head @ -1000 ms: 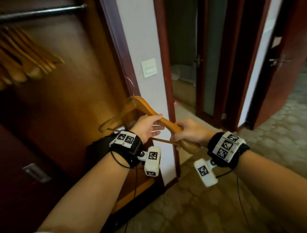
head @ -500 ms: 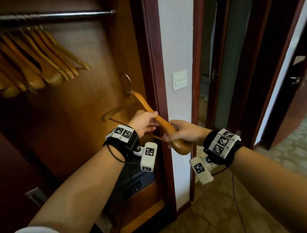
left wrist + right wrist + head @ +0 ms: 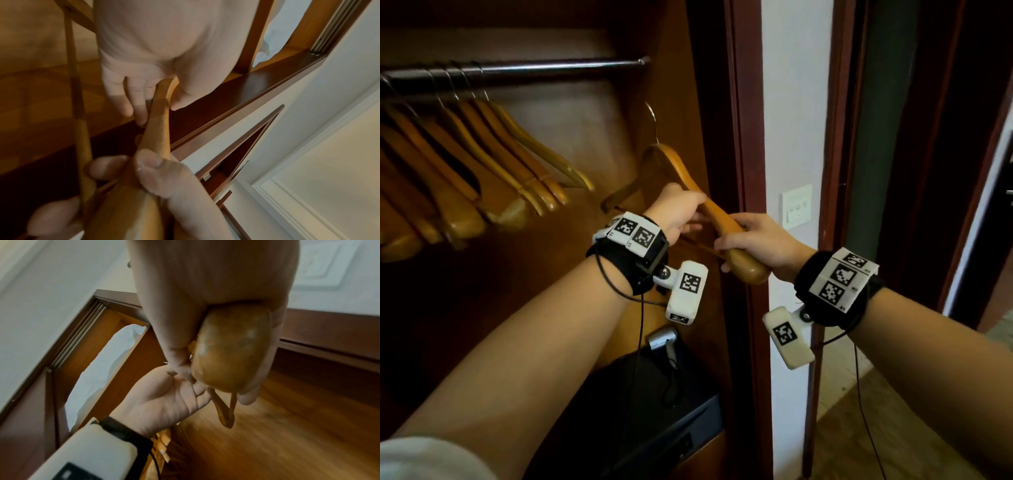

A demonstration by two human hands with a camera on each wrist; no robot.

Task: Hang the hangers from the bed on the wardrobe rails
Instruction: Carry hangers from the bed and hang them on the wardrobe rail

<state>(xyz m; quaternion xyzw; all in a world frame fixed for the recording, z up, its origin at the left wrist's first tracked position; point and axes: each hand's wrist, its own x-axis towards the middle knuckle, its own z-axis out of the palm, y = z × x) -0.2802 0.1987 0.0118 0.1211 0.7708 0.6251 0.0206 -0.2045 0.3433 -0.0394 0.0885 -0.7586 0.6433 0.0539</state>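
I see both hands clamped on one glossy, curved wooden hanger [image 3: 690,185] — left hand [image 3: 677,211] mid-arm, right hand [image 3: 760,241] round its bulbous end (wire hook at twelve o'clock).

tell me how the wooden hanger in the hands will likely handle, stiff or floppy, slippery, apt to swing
The wooden hanger is probably stiff: its thick arm keeps its curve between the left hand and right hand. Its glossy rounded end looks smooth, so it may slip in a loose hold. Once on the rail, its thin wire hook would likely let it swing.
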